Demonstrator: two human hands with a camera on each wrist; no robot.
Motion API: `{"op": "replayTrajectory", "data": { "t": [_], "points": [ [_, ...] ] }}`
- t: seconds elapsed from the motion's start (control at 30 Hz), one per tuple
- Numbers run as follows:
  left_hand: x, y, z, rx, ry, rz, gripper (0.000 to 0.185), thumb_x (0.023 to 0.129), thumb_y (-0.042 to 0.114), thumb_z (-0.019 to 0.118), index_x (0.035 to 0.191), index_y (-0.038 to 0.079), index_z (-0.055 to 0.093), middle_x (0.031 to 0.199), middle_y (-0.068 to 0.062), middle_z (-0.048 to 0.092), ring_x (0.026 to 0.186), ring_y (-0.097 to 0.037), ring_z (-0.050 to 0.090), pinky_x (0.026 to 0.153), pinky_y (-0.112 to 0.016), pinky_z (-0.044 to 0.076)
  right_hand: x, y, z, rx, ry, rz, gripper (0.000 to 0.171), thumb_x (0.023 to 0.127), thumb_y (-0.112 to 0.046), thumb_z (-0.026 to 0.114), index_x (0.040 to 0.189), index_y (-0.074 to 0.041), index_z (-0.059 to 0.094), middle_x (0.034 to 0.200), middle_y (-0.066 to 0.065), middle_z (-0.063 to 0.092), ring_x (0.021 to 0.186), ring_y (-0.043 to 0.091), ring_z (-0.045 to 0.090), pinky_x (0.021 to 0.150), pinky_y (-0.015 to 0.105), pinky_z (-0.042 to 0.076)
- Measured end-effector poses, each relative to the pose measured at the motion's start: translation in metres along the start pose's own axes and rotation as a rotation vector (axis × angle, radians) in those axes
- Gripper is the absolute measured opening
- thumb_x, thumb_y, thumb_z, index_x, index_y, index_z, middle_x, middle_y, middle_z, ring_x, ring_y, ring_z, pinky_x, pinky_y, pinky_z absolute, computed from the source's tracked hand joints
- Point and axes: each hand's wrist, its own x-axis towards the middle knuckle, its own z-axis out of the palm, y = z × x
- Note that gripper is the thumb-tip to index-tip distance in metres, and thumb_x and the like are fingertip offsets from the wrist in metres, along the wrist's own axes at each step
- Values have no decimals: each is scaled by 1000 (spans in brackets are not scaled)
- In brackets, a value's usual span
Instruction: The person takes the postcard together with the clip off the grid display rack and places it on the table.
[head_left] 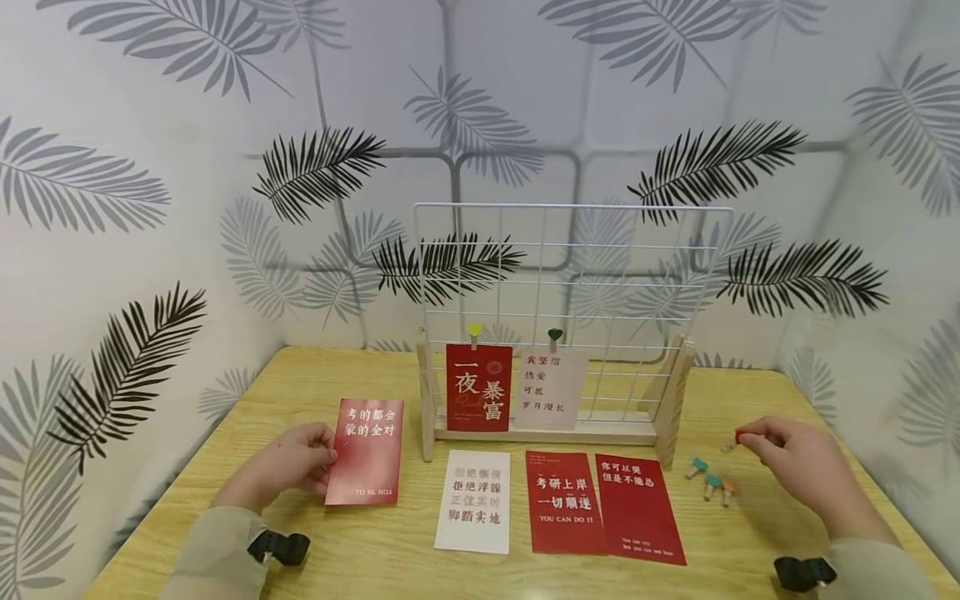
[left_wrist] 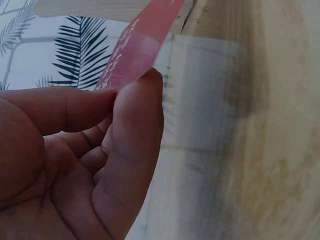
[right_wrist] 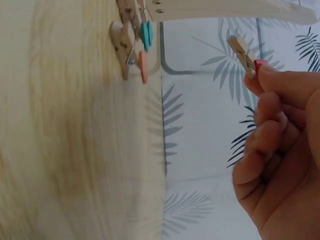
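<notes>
My left hand point(head_left: 298, 461) pinches the left edge of a red card point(head_left: 364, 454) with white writing, holding it upright left of the wire grid rack point(head_left: 573, 283). In the left wrist view, thumb and forefinger meet on the card point(left_wrist: 137, 55). Over the right side of the table, my right hand point(head_left: 787, 454) pinches a small wooden clothespin point(head_left: 729, 445) by its red end. The right wrist view shows this clothespin point(right_wrist: 242, 51) between thumb and forefinger, pointing away from the palm. A red card point(head_left: 479, 388) and a white card point(head_left: 551, 390) hang clipped on the rack.
A white card point(head_left: 472, 502) and two red cards, one with two large lines point(head_left: 566, 502) and one darker point(head_left: 640, 509), lie before the rack. Several clothespins with teal and orange ends point(head_left: 711, 483) lie near my right hand. Leaf-patterned walls enclose the wooden table point(head_left: 300, 375).
</notes>
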Motion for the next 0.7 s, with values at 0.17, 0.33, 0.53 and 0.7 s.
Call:
{"op": "replayTrajectory", "data": {
  "t": [0.17,0.33,0.53,0.7],
  "points": [
    [2,-7,3,4,-34,-17,6,98,2,53,100,-4,54,80,-11,59,67,-22,63,60,-37,59,-1,13,0,19,-121,30,34,104,-36,58,112,-7,74,96,5,69,79,18,58,62,36,46],
    [4,-12,6,17,-58,-28,6,99,4,53,99,-2,54,79,-11,58,66,-21,61,60,-35,59,-2,21,1,45,-205,39,28,103,-31,60,109,-7,73,87,4,65,71,16,52,60,33,44],
    [7,-18,7,16,-88,-45,8,99,7,55,100,-1,55,76,-10,59,61,-19,60,58,-33,58,-4,27,1,112,-271,30,23,104,-23,58,109,-4,72,81,5,62,64,15,48,58,31,42],
    [10,-22,5,20,-99,-55,9,99,7,56,100,-2,55,73,-9,57,59,-18,59,57,-32,57,-6,33,1,112,-317,20,20,102,-20,61,108,-6,73,90,4,67,73,11,55,64,30,47]
  ]
}}
